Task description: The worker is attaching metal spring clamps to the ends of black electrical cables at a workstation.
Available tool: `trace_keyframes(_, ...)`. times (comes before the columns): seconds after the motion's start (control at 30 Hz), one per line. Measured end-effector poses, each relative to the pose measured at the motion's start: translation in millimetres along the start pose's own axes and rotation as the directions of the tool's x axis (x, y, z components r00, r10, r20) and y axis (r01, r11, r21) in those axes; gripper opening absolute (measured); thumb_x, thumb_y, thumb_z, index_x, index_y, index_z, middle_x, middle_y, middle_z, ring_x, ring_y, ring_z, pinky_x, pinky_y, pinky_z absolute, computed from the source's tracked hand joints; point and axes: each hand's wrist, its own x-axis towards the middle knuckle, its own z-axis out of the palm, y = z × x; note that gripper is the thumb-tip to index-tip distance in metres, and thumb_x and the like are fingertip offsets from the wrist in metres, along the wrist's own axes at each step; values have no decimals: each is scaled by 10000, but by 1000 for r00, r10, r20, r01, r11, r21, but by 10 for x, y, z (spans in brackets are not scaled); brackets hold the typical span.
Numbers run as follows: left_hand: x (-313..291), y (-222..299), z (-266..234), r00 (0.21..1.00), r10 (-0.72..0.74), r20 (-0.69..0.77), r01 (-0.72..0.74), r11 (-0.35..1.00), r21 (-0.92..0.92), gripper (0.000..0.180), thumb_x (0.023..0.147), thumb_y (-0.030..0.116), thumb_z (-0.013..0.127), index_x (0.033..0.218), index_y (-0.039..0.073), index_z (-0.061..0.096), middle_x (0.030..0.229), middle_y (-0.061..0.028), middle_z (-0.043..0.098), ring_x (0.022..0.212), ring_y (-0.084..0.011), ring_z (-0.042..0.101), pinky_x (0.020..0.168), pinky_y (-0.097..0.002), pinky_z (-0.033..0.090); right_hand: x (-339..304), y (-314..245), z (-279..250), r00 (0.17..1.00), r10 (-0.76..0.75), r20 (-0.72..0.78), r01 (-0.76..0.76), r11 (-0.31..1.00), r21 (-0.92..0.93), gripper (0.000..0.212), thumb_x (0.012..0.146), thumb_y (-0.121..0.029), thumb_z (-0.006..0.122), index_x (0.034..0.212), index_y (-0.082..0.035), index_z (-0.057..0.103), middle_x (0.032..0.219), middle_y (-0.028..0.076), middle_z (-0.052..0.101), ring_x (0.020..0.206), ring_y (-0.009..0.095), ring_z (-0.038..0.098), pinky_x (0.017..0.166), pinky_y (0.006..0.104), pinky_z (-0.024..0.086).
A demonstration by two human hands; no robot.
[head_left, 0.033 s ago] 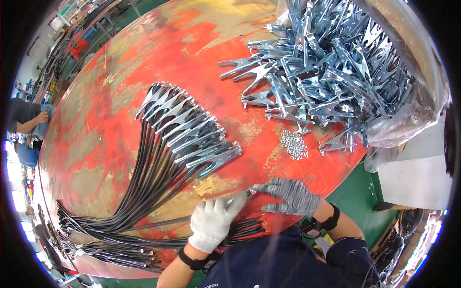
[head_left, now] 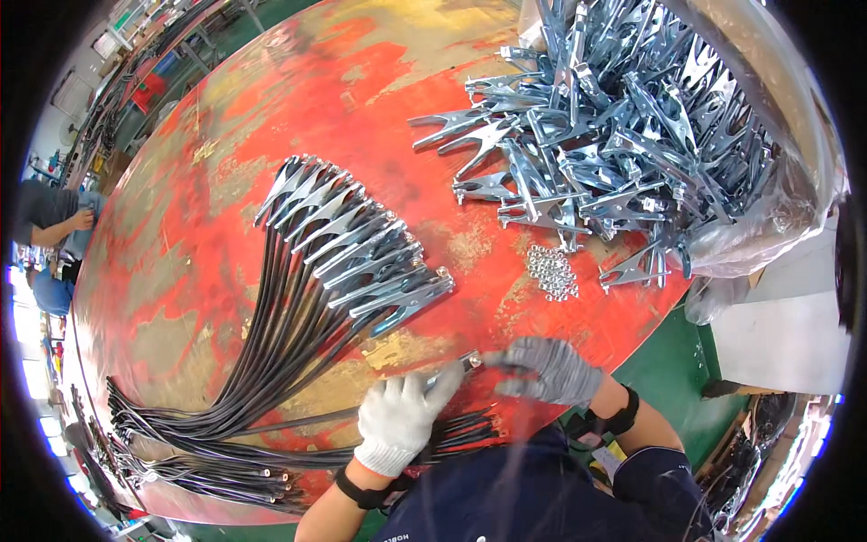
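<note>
Near the near edge of the counter (head_left: pixel 167 271), dark cables (head_left: pixel 461 434) are lying in a bundle beneath the white-gloved left hand (head_left: pixel 397 415), passing it on both sides, and more cable ends (head_left: pixel 262 472) are showing copper tips near the left of that edge. The left hand is closing around a clamp (head_left: pixel 471 359), which is sitting just in from the middle of the near edge, its metal end pointing up and to the right; one cable (head_left: pixel 312 419) is running to this hand from the left. The grey-gloved right hand (head_left: pixel 546 372) is hovering beside that metal end, its fingers blurring, so whether they are gripping or touching anything cannot be told. Farther in, small nuts (head_left: pixel 551 273) are lying in a patch toward the right edge. A slanting row of clamps (head_left: pixel 361 244) is resting mid-counter, cables trailing toward the near left. Beyond, a pile of clamps (head_left: pixel 623 144) is filling the far right corner, spilling from a clear bag (head_left: pixel 768 221). Past the left edge, a co-worker's hand (head_left: pixel 83 219) is showing.
</note>
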Motion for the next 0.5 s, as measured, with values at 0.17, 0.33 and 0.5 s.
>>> trace_keyframes(0.17,64,3,13,1000,2,-30,-1,1000,20,421,808,187,579,1206,317,627,713,23,559,587,-181,577,522,-321,455,-51,-9,-66,991,99,90,-112,981,161,406,902,-427,633,1186,-137,646,918,76,672,888,273,652,775,357,526)
trace_keyframes(0.33,299,-303,-64,996,51,-77,-47,997,63,368,799,182,589,1140,307,643,728,49,554,659,-163,590,598,-326,467,-307,69,-318,985,169,30,-172,979,109,367,879,-339,675,1186,-142,650,942,82,657,879,266,638,775,372,517)
trace_keyframes(0.5,491,-550,-63,934,3,-357,71,978,194,423,745,237,648,1164,295,633,1120,-7,558,1041,-243,542,795,-406,488,-570,441,-529,810,201,-551,-545,606,-580,354,879,-332,657,1176,-140,630,1036,117,659,969,283,632,843,436,498)
